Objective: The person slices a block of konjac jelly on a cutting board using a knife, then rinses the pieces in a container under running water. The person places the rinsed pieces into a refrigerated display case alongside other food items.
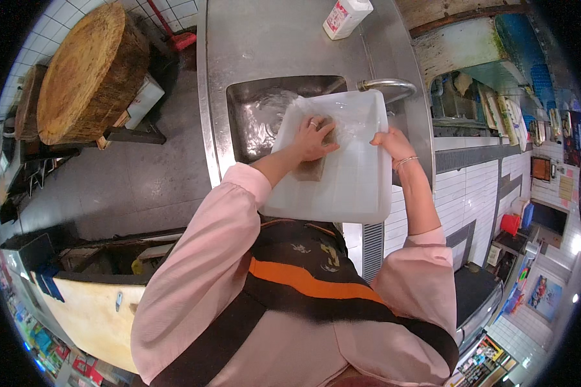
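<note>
A white plastic tub (353,184) is tilted over the sink (252,121), its far left corner above the basin, where water ripples. Inside the tub lies a brownish block (311,170), partly under my left hand (315,140); what it is made of cannot be told. My left hand rests on it with fingers spread and bent, a ring on one finger. My right hand (393,145) grips the tub's right wall, thumb over the rim. Water shows in the tub's far part. A curved metal faucet (392,84) stands just beyond the tub's far right corner.
The stainless steel counter (281,38) surrounds the sink, with a white plastic bottle (347,19) at its far end. To the left, a thick round wooden chopping block (84,72) stands on a support, and a red-handled dustpan (183,41) is beyond it. White wall tiles (416,203) show at right.
</note>
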`<state>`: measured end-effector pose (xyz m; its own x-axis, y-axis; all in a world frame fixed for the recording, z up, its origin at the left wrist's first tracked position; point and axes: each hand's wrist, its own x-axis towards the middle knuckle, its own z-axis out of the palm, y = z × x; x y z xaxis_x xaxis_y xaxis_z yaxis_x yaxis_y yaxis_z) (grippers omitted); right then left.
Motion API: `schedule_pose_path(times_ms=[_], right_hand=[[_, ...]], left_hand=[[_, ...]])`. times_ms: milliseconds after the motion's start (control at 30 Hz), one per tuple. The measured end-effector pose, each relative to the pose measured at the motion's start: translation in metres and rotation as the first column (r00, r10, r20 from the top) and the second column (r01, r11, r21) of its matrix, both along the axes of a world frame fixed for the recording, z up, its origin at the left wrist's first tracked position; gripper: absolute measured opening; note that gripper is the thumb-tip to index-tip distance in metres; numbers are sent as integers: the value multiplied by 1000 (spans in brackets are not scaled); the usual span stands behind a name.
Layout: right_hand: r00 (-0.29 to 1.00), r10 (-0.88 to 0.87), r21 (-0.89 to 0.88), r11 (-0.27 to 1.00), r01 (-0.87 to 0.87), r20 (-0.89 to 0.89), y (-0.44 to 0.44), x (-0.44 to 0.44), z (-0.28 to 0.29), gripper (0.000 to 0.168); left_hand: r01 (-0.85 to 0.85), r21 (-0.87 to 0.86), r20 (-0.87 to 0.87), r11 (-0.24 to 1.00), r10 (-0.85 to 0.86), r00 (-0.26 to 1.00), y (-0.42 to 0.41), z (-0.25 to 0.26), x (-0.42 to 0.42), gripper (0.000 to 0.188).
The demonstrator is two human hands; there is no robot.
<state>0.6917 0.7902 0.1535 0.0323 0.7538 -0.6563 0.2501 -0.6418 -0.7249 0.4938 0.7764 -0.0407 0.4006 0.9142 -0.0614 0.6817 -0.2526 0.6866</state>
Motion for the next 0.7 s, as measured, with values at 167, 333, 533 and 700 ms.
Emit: schedule_pose_path(times_ms=[167, 333, 533, 700], right_hand=[[999, 17, -103, 995, -12, 50, 27, -14, 11, 35], [998, 15, -183, 983, -3, 65, 48, -11, 10, 28], [987, 25, -220, 975, 11, 157, 64, -30, 40, 16], [975, 92, -328, 945, -21, 203, 82, -27, 50, 12]], left_hand=[[70, -24, 24, 997, -69, 997, 10, -18, -4, 68], [168, -73, 95, 983, -161, 982, 15, -16, 1, 66], [46, -80, 236, 996, -26, 971, 4, -9, 18, 61], [45, -93, 362, 995, -8, 932, 2, -8, 28, 61]])
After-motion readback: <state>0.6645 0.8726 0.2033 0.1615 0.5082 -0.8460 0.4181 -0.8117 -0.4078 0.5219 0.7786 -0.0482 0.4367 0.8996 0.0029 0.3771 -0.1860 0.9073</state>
